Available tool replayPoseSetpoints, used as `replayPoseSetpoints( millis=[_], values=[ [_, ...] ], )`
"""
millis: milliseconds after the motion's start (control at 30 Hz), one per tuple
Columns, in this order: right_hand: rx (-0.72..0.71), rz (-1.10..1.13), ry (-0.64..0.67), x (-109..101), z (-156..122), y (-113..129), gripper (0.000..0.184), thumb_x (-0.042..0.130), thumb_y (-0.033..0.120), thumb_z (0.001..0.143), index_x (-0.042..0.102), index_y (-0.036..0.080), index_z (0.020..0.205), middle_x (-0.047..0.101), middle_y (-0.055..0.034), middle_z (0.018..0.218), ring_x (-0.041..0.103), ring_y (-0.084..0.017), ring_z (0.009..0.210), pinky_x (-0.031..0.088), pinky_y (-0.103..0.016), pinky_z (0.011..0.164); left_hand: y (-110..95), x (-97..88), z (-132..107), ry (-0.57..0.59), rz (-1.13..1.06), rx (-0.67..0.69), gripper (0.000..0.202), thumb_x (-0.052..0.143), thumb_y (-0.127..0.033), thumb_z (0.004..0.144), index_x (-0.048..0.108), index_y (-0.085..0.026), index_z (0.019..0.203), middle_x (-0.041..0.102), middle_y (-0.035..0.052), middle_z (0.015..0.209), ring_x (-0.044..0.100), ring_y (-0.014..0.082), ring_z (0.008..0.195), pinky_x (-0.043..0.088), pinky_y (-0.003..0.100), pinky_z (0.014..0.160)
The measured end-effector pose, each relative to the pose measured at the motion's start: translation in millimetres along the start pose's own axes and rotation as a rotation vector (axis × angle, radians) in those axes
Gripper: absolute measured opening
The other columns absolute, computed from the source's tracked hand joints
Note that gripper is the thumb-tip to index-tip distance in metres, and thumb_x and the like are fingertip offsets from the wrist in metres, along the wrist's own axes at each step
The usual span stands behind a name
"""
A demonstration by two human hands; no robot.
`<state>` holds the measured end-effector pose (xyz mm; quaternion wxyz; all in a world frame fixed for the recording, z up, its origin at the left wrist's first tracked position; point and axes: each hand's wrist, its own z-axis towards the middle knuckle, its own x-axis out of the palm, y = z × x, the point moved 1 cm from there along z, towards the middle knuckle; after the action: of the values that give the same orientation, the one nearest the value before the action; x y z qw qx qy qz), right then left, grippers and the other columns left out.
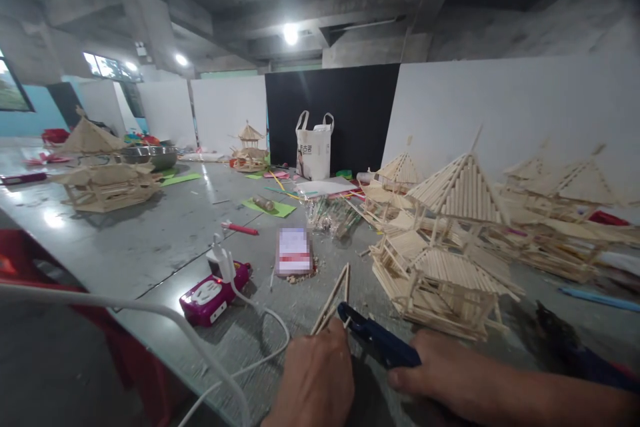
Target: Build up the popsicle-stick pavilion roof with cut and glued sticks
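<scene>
My left hand is closed around thin wooden sticks, which point forward over the table and meet at their far tips. A short stick end juts from the fingers towards the tool on the right. My right hand grips a dark blue hand cutter, and its hooked jaw end lies just right of the left fingers. Whether the jaw touches the stick end is unclear. Beyond the right hand stands a pagoda model made of sticks, with a pointed roof.
A magenta power strip with a white cable lies on the left. Ahead are a phone with crumbs around it, a red pen and a white bag. More stick models stand on both sides.
</scene>
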<state>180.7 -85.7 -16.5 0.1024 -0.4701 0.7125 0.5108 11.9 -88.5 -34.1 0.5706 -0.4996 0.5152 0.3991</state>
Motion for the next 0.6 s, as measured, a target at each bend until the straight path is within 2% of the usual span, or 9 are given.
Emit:
replayPoseSetpoints(
  millis=[67,200,300,433,600],
  values=[
    [0.017,0.001,0.043,2.1,-2.1,3.5,0.028,0.040,0.020,0.075,0.042,0.018,0.047,0.041,0.0034,0.041,0.038,-0.008,0.037,0.027,-0.018,0.038,4.4,0.9,0.2,-0.008,-0.071,-0.011,0.028,0.034,-0.008,0.083,0.061,-0.014,0.090,0.071,0.0127,0.078,0.069,0.0261,0.073,0.044,0.030,0.054],
    [-0.130,-0.050,-0.065,2.2,-5.8,7.8,0.013,0.045,0.012,0.069,0.046,0.018,0.057,0.043,0.0052,0.050,0.040,-0.007,0.044,0.027,-0.017,0.042,8.6,2.6,-0.1,-0.064,-0.233,0.037,0.032,0.032,-0.018,0.089,0.063,-0.015,0.082,0.071,0.0117,0.079,0.068,0.0215,0.073,0.042,0.027,0.055],
    [-0.021,-0.058,-0.022,3.9,-5.4,3.6,0.023,0.045,0.018,0.075,0.042,0.019,0.052,0.040,0.0049,0.041,0.038,-0.008,0.037,0.025,-0.018,0.037,4.7,4.8,-0.5,-0.079,-0.179,0.039,0.033,0.032,-0.015,0.086,0.064,-0.015,0.081,0.070,0.0127,0.078,0.067,0.0227,0.072,0.043,0.028,0.056],
    [0.113,-0.063,0.051,4.0,-0.8,-8.0,0.030,0.041,0.020,0.075,0.037,0.020,0.045,0.039,0.0035,0.034,0.035,-0.008,0.028,0.023,-0.019,0.032,-6.0,6.4,-2.9,-0.031,-0.106,0.060,0.033,0.032,-0.007,0.081,0.063,-0.016,0.084,0.070,0.0128,0.077,0.067,0.0247,0.070,0.043,0.030,0.054],
    [0.044,-0.165,-0.118,-7.5,2.4,-18.2,0.016,0.055,0.023,0.065,0.044,0.019,0.054,0.038,0.0075,0.040,0.033,-0.005,0.032,0.020,-0.017,0.031,-15.7,5.9,-6.0,0.018,-0.010,0.044,0.031,0.033,-0.004,0.082,0.060,-0.016,0.093,0.070,0.0128,0.078,0.067,0.0253,0.071,0.042,0.030,0.056]
  ],
)
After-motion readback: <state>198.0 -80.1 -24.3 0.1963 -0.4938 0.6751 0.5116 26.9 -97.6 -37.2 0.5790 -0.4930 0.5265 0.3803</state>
